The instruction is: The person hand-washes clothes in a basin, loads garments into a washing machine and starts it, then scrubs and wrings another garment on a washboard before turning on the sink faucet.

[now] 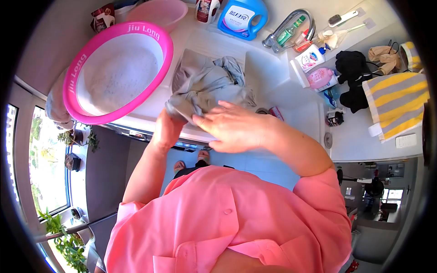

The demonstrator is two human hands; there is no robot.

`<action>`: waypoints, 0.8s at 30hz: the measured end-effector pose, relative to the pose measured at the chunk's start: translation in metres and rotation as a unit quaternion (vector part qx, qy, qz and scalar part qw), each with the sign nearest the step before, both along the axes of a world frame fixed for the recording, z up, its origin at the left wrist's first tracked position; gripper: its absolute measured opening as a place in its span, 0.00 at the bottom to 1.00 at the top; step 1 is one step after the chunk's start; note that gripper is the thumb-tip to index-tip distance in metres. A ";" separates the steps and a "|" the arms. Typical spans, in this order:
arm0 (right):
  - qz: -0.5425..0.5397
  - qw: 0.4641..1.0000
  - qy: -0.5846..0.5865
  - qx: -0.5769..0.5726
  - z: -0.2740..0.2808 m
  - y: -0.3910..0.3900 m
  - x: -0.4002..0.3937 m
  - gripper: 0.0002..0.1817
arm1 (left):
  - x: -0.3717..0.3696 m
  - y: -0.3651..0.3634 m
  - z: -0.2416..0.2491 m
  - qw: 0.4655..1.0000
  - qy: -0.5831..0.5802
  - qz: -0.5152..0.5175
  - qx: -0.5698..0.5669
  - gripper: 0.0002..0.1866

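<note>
A wet-looking grey garment [207,84] lies bunched on the washboard part of the white sink [268,73]; its exact kind cannot be made out. At the garment's near left corner, my left hand [168,129] grips the cloth, with its fingers mostly hidden under the fabric. My right hand [234,127] is over the near edge of the garment, fingers apart and stretched toward the left hand, the fingertips at the cloth. A pink-rimmed basin [166,54] with cloudy, sudsy water stands left of the garment.
Behind the garment stands a blue detergent jug [241,18], beside a curved metal faucet [291,27]. On the right counter are a white pump bottle [310,58], a pink bottle [321,78], black cloths [351,68] and a yellow-grey striped cloth [396,102].
</note>
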State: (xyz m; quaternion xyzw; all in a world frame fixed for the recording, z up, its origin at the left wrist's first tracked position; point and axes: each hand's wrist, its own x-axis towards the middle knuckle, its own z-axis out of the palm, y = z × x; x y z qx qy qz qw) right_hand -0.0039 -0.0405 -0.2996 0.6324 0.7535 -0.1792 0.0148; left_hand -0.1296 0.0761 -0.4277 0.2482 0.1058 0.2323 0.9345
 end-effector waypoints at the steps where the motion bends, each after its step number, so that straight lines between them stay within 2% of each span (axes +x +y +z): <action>1: -0.025 0.997 0.008 -0.077 0.000 0.002 0.004 0.28 | 0.003 0.000 -0.001 0.999 0.038 -0.012 0.033 0.20; 2: -0.103 0.989 0.056 -0.093 0.002 0.003 0.016 0.25 | 0.006 -0.001 -0.002 0.995 0.075 -0.025 0.065 0.21; 3: -0.181 0.972 0.103 -0.108 0.006 0.005 0.033 0.22 | 0.012 -0.002 -0.008 0.996 0.081 -0.021 -0.040 0.21; 4: -0.264 0.955 0.116 -0.072 0.002 0.004 0.051 0.20 | 0.015 -0.002 -0.006 0.987 0.094 -0.004 -0.129 0.22; 5: -0.346 0.929 0.128 -0.036 -0.007 0.002 0.070 0.18 | 0.014 0.001 -0.008 0.987 0.098 -0.002 -0.128 0.22; 7: -0.356 0.920 0.136 0.087 -0.022 0.001 0.098 0.21 | 0.012 0.005 -0.011 0.973 0.024 0.058 -0.223 0.23; 9: -0.362 0.920 0.124 0.087 -0.033 0.004 0.107 0.25 | 0.006 0.003 -0.004 0.974 0.025 0.084 -0.209 0.25; 10: -0.370 0.919 0.110 0.087 -0.038 0.005 0.109 0.29 | 0.001 0.003 -0.002 0.971 0.022 0.081 -0.225 0.26; 11: -0.368 0.919 0.113 0.083 -0.047 0.007 0.110 0.29 | -0.004 0.001 0.000 0.967 0.020 0.079 -0.242 0.28; 13: -0.363 0.915 0.168 0.050 -0.065 0.012 0.106 0.37 | -0.014 -0.001 0.001 0.965 0.035 0.058 -0.252 0.29; 14: -0.346 0.932 0.103 0.029 -0.066 0.015 0.100 0.40 | -0.019 0.001 -0.001 0.968 0.044 0.044 -0.243 0.27; 15: -0.344 0.933 0.107 0.026 -0.072 0.017 0.099 0.40 | -0.023 0.001 -0.003 0.970 0.052 0.030 -0.234 0.25; 16: -0.329 0.943 0.042 0.031 -0.080 0.021 0.099 0.40 | -0.027 -0.002 -0.012 0.978 0.104 0.055 -0.171 0.20; 17: -0.312 0.949 -0.024 0.037 -0.088 0.025 0.101 0.40 | -0.031 0.000 -0.024 0.978 0.107 0.059 -0.171 0.20; 19: -0.327 0.944 -0.012 0.045 -0.101 0.031 0.103 0.37 | -0.041 0.005 -0.040 0.975 0.188 0.048 -0.108 0.16; 22: -0.428 0.890 0.111 0.109 -0.123 0.033 0.126 0.26 | -0.055 0.009 -0.041 0.973 0.179 0.080 -0.120 0.13; 23: -0.420 0.895 0.111 0.105 -0.116 0.031 0.126 0.26 | -0.058 0.010 -0.035 0.975 0.173 0.077 -0.116 0.13; 24: -0.428 0.848 0.289 0.124 -0.107 0.025 0.122 0.25 | -0.058 0.007 -0.024 0.973 0.179 0.085 -0.121 0.12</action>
